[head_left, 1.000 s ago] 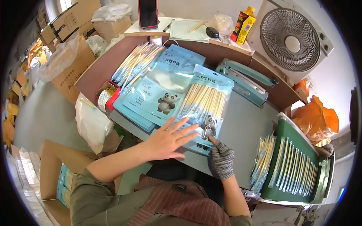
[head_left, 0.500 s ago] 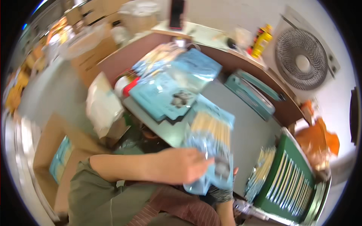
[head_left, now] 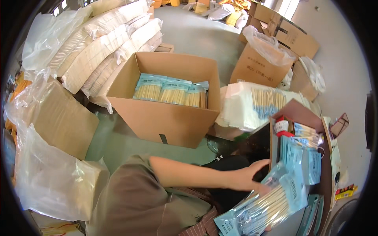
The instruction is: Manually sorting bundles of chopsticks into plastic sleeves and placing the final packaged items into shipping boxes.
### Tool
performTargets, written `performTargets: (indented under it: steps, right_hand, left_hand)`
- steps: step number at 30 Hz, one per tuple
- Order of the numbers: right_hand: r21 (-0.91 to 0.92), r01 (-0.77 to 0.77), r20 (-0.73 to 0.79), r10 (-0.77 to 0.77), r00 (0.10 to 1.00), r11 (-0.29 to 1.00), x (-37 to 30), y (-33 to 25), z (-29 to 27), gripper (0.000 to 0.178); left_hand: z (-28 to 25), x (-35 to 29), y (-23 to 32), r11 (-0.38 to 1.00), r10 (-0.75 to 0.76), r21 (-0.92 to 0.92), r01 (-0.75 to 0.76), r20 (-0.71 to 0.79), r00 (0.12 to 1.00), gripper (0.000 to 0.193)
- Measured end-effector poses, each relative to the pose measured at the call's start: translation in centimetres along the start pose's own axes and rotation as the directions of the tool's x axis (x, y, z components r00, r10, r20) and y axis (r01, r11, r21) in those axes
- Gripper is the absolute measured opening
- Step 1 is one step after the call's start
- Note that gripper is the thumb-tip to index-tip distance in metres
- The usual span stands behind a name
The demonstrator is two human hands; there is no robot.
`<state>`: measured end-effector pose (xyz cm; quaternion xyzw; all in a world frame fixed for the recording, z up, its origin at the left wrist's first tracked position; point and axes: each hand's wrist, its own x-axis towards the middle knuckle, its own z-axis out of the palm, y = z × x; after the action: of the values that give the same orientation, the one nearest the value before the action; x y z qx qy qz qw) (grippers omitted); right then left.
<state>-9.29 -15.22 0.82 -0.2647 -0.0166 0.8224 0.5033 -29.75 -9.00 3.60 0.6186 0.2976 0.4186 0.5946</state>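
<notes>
By the desk edge (head_left: pixel 271 143), hands (head_left: pixel 248 177) touch a chopstick packet (head_left: pixel 271 206), grip unclear, with open floor (head_left: pixel 122 137) leftward.

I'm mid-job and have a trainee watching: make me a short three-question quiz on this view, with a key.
1. What colour are the tops of the packs inside the carton?
A) red
B) blue
C) black

2. True or false: the left hand is outside the carton.

3. Fill in: in the picture, the phone is to the ___ of the carton.

Key:
1. B
2. True; it is at the near pack.
3. right
</notes>
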Motion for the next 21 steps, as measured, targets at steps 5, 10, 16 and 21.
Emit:
performTargets:
  steps: [5,10,16,21]
  right_hand:
    - [-0.600,0.148,0.066,-0.135,0.989,0.786,2.3,-0.9,9.4,0.071]
    - [-0.753,-0.102,0.084,0.249,0.965,0.650,18.8,4.3,20.1,0.055]
    - [-0.767,-0.007,0.113,0.145,0.983,0.642,33.1,12.1,18.0,0.054]
    - [-0.848,0.289,0.394,0.162,0.905,0.444,25.2,6.3,14.0,0.053]
  left_hand:
    - [-5.8,0.1,2.7,0.808,-0.301,-0.524,0.269,0.026,0.953,0.097]
    - [-19.6,-4.3,7.2,0.852,-0.357,-0.518,0.078,-0.465,0.810,0.068]
    - [-36.5,-4.6,-3.1,0.807,-0.495,-0.532,0.259,-0.367,0.787,0.049]
    - [-40.1,-3.2,-17.6,0.804,-0.457,0.037,0.593,-0.600,0.657,0.061]
